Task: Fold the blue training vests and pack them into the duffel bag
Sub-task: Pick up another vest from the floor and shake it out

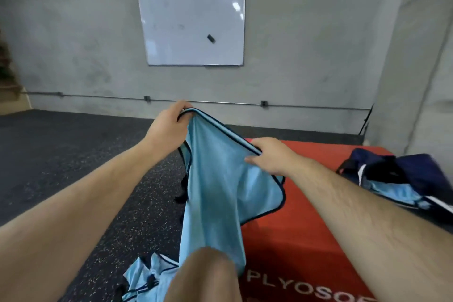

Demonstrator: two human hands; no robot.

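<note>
A light blue training vest (213, 191) with dark trim hangs in the air in front of me. My left hand (169, 125) pinches its upper edge at the top. Lower and to the right, my right hand (269, 157) grips the same trimmed edge. The vest's lower part drapes down past my knee (208, 274). More blue vests (144, 279) lie crumpled on the floor at the bottom. A navy duffel bag (402, 174) sits open at the right on the red box, with light blue fabric (394, 193) showing inside it.
A red plyo box (306, 240) with white lettering lies under the bag. Dark speckled rubber floor (73, 154) spreads to the left. A grey wall with a whiteboard (193, 22) and a thin pipe (98, 97) stands ahead.
</note>
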